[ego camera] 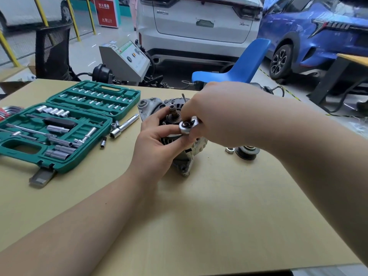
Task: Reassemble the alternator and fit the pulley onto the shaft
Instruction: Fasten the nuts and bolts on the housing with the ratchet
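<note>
The alternator [186,156] is sitting near the middle of the desk [199,216], shaft [172,112] upward. The left hand [157,136] is gripping its housing; the right hand [217,114] is holding a ratchet [188,126]. The pulley [247,152] and nut [230,150] are lying beside it, toward the right edge.

Garage or workshop floor, pale grey concrete, evenly lit. Tan desk [199,216] fills the foreground. Beyond its far edge: blue plastic chair [245,66], grey slanted console unit [123,60] on the floor, black mesh bin [52,50] at left. White SUV [199,22] parked tail-on; blue car [318,34] to its right. Yellow rails [74,20] upper left. Red sign [106,11] behind. Second desk's edge [352,57] at right.
</note>
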